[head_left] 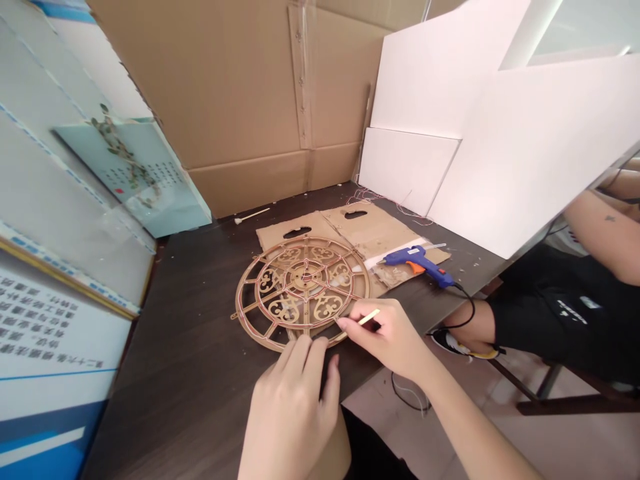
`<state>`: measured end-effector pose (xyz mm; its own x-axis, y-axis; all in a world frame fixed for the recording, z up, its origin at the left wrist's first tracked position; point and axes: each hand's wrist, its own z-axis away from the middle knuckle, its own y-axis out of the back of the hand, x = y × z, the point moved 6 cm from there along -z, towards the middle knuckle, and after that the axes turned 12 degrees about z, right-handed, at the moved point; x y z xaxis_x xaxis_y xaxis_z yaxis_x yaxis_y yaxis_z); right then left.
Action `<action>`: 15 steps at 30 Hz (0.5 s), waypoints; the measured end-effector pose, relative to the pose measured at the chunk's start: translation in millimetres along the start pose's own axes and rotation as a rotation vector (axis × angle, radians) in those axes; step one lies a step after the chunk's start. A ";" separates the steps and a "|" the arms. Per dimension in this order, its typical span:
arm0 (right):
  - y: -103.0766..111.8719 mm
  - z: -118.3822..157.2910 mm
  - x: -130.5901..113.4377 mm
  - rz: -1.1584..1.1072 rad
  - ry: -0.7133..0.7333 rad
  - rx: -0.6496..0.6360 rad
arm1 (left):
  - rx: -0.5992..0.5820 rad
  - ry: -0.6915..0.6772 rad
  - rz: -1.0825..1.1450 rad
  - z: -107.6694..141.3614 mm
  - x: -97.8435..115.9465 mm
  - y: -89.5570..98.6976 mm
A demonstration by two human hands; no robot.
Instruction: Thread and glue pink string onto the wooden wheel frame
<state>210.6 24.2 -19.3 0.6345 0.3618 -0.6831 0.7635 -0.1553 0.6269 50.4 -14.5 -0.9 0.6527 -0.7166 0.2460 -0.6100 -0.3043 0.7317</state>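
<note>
A round openwork frame (327,308), tan with spokes, scrollwork and thin red wire along its rings, lies flat on flattened cardboard and the dark table. My left hand (295,393) is at its near rim, fingers curled over the edge, thumb apart; the fingertips are mostly hidden. My right hand (387,333) is closed around a thin pale stick (369,317), held at the frame's near right edge. A blue glue gun (417,261) with an orange trigger lies on its side beyond my right hand, a clear glue stick poking out behind.
The flattened cardboard (370,227) has two hand holes. A cotton-tipped stick (252,215) and loose red and white wires (395,200) lie farther back. Cardboard walls (240,87) and white panels (410,167) enclose the table (200,293). A person (565,300) sits at the right.
</note>
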 end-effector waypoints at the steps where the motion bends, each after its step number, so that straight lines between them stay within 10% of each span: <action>1: 0.0 -0.1 0.0 0.004 -0.003 0.000 | -0.004 0.005 0.009 0.2 -0.3 -0.3; 15: 0.7 -0.2 -0.1 0.011 -0.013 0.000 | 0.008 0.030 -0.019 -1.5 0.6 1.8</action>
<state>211.1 24.2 -18.7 0.6446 0.3483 -0.6806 0.7561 -0.1589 0.6349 50.4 -14.6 1.4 0.6775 -0.6913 0.2511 -0.6005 -0.3228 0.7316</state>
